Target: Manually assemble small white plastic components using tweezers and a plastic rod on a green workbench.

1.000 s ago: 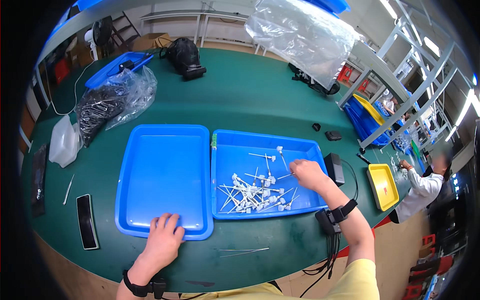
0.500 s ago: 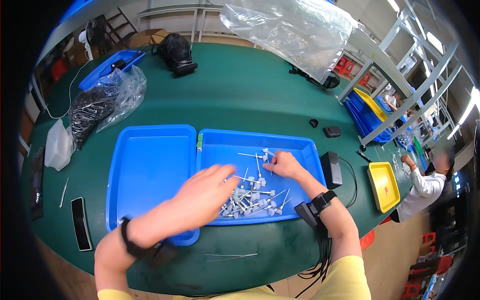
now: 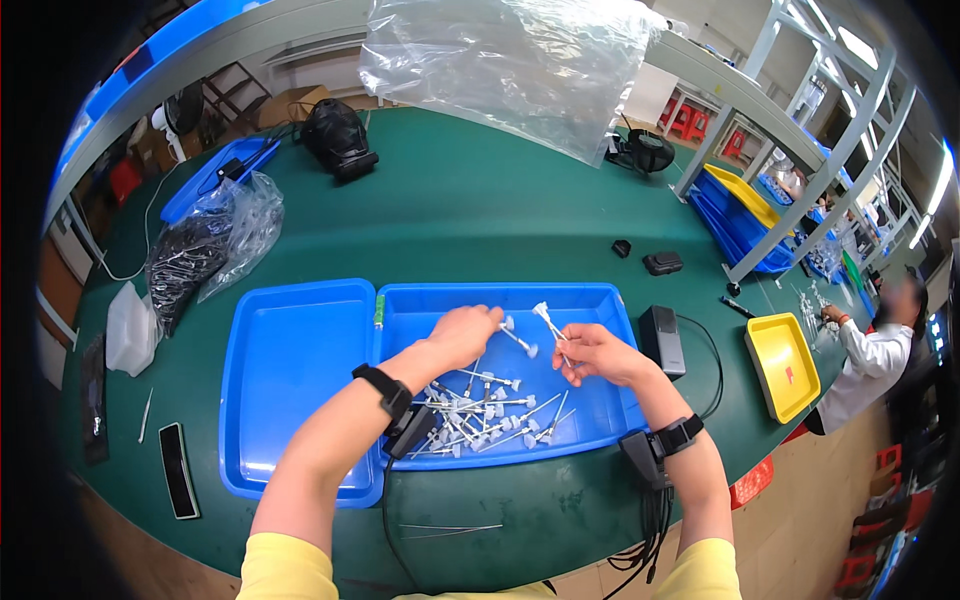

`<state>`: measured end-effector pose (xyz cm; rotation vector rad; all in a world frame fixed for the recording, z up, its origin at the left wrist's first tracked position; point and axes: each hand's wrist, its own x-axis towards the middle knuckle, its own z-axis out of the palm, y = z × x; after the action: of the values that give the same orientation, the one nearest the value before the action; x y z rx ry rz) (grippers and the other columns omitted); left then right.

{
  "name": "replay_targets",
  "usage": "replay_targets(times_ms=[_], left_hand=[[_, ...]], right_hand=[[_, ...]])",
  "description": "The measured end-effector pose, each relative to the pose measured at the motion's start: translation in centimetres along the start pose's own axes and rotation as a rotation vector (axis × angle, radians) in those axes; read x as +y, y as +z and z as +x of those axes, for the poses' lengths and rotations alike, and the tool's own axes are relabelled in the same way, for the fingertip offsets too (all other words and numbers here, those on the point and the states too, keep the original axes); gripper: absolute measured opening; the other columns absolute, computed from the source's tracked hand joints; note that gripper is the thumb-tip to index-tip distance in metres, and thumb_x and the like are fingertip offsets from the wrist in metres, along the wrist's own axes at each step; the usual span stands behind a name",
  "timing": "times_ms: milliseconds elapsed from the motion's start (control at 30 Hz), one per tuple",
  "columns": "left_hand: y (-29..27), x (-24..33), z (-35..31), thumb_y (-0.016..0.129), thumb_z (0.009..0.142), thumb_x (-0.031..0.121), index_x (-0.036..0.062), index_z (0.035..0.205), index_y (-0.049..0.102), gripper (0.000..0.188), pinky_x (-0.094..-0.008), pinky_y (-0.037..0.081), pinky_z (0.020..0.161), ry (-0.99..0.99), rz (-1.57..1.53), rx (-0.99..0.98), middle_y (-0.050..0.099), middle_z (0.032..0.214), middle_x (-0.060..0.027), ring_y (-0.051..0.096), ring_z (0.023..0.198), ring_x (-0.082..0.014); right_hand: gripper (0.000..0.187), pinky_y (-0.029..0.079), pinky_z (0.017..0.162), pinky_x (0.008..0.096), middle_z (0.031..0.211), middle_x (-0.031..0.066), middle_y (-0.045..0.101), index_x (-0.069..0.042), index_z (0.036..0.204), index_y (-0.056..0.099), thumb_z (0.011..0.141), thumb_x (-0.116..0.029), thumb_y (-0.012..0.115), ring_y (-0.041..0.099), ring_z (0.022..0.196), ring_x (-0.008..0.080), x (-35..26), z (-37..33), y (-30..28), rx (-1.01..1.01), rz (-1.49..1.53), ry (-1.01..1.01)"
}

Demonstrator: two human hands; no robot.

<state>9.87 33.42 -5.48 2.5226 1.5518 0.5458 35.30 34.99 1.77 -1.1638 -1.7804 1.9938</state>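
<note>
My left hand (image 3: 466,335) is over the right-hand blue tray (image 3: 600,430), its fingertips pinched on a short part with white plastic ends (image 3: 520,338). To its right, my right hand (image 3: 594,354) grips thin metal rods with white plastic heads (image 3: 546,318); the heads point up and away from me, and I cannot tell how many rods there are. Below both hands, a loose pile of similar white-headed rods (image 3: 488,408) covers the near part of this tray, lying in all directions.
A second blue tray (image 3: 296,390) adjoins on the left. Nearby lie a phone (image 3: 178,470), two thin wires (image 3: 452,529) and a grey-black box (image 3: 661,340). A bag of dark parts (image 3: 190,255) lies far left. At right are a yellow tray (image 3: 783,368) and a co-worker (image 3: 875,360) in white.
My left hand has moved right and away from me, off the pile, and now pinches a part. My right hand has turned and shifted slightly right and nearer, lifting white-headed rods. The view has shifted slightly.
</note>
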Motion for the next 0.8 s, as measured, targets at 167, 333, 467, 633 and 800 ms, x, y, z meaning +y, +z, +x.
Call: replay_targets(times_ms=[167,333,467,633,800], left_hand=[[-8.0,2.2,-3.6,0.048,0.098,0.013,-0.0009,0.09,0.058,0.019,-0.022,0.023,0.041,-0.505,-1.378,-0.103,0.047,0.061,-0.0002,0.036,0.048,-0.0055],[-14.6,1.2,-13.7,0.056,0.09,0.008,-0.0024,0.084,0.069,0.018,-0.0257,0.041,0.05,-0.594,-0.791,0.276,0.061,0.062,-0.0034,0.054,0.057,-0.0086],[-16.2,-2.2,-22.2,0.059,0.085,0.003,-0.0031,0.087,0.069,0.012,-0.0294,0.044,0.053,-0.664,-0.252,0.39,0.061,0.06,-0.0096,0.059,0.056,-0.0147],[-14.8,-3.6,-26.8,0.062,0.082,0.002,-0.003,0.093,0.068,0.014,-0.0345,0.05,0.064,-0.878,-0.255,0.264,0.064,0.071,-0.0156,0.065,0.069,-0.0246],[-16.5,-0.6,-24.8,0.069,0.073,-0.001,-0.0025,0.103,0.064,0.03,-0.0379,0.047,0.088,-0.445,0.262,0.405,0.064,0.103,-0.0163,0.059,0.101,-0.0326]], right_hand=[[0.015,0.046,0.055,0.0263,0.08,0.0077,0.059,-0.002,0.096,0.054,0.093,-0.015,0.06,0.056,0.06,0.0143,-1.9,-2.3,1.6,-0.124,0.318,-0.211],[0.014,0.042,0.048,0.0235,0.073,0.0073,0.063,0.004,0.093,0.067,0.086,-0.009,0.068,0.056,0.055,0.0089,-5.5,-1.8,8.8,-0.074,0.034,-0.276],[0.018,0.045,0.049,0.024,0.072,0.0066,0.063,0.005,0.093,0.067,0.087,-0.013,0.068,0.056,0.054,0.0089,-7.4,2.0,16.0,-0.259,-0.108,-0.185],[0.025,0.053,0.055,0.028,0.085,0.0143,0.067,0.007,0.099,0.066,0.088,-0.016,0.066,0.065,0.06,0.0153,-6.9,7.8,24.0,-0.286,-0.243,-0.119],[0.027,0.055,0.068,0.0325,0.1,0.0179,0.067,0.005,0.106,0.064,0.085,-0.013,0.066,0.069,0.076,0.0213,-6.7,6.5,18.7,0.037,-0.759,-0.66]])
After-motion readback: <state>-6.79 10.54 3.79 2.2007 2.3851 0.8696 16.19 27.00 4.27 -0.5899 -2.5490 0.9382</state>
